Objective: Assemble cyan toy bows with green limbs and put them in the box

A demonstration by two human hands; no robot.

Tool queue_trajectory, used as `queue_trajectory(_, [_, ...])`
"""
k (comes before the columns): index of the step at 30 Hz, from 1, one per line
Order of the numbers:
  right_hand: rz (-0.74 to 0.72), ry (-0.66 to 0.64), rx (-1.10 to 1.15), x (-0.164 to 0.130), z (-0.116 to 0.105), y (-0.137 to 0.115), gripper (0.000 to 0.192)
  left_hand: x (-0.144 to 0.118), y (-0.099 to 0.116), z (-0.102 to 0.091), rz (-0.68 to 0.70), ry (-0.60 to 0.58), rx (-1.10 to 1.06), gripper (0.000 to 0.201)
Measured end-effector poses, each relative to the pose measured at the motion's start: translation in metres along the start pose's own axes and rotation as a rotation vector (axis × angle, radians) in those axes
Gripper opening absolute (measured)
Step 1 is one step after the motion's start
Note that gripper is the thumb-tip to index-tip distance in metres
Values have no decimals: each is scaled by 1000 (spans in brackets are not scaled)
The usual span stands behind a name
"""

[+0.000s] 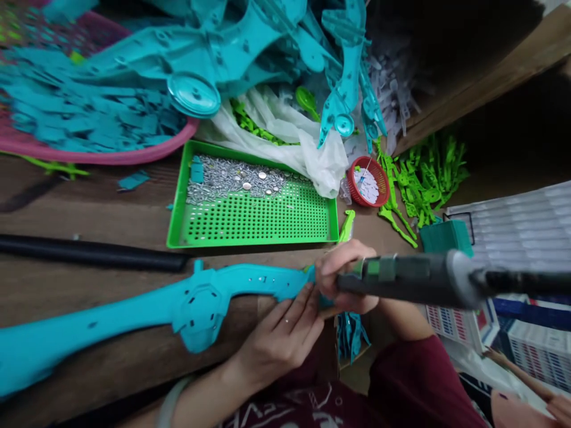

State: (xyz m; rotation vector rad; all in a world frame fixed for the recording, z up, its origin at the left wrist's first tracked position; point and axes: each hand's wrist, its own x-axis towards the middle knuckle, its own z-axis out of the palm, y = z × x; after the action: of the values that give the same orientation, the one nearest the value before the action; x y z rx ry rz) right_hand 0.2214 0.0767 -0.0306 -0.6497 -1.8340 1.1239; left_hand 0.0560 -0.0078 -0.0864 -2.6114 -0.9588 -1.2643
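While right hand [338, 264] encircles screwdriver [404, 276] | left hand [282, 339] touches blue body [200, 303], grip unclear | green tray [254, 243] edge near

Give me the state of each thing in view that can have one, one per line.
Right hand: closed around the power driver.
Left hand: fingers against the blue molded piece.
Power driver: held, blurred.
Blue molded piece: lengthwise, running out of frame.
Green tray: screws toward the far side, near side bare.
Red basket: holding white pieces.
Pink basket: heaped with blue parts.
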Motion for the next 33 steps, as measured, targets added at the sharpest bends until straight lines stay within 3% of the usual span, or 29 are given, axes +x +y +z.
queue_trajectory(2, [-51, 78, 86, 25, -7, 6, 31, -1, 1, 0, 14, -38, 19, 29])
queue_trajectory(5, [-31, 503, 33, 70, -13, 32, 40, -2, 1, 0, 21, -58, 20, 28])
queue_trajectory(7, [-1, 636, 14, 92, -14, 54, 47, -2, 1, 1, 8, -48, -1, 29])
queue_trajectory(12, [-55, 568, 19, 103, -11, 86, 39, -1, 0, 1, -33, -76, -76, 31])
queue_trajectory(16, [-27, 538, 30, 99, -11, 85, 38, 1, -2, 3, -84, -128, -125, 36])
queue_trajectory(20, [37, 608, -5, 100, -10, 84, 42, 1, -4, 6, -66, -194, -52, 44])
queue_trajectory(24, [18, 633, -1, 102, -8, 87, 36, 2, -6, 7, -37, -179, -44, 43])
queue_trajectory(27, [50, 679, -17, 102, -7, 87, 43, 1, -7, 7, -62, -181, -38, 43])
queue_trajectory(33, [151, 619, -94, 101, -11, 91, 50, -3, -9, 7, -25, -175, -35, 34])
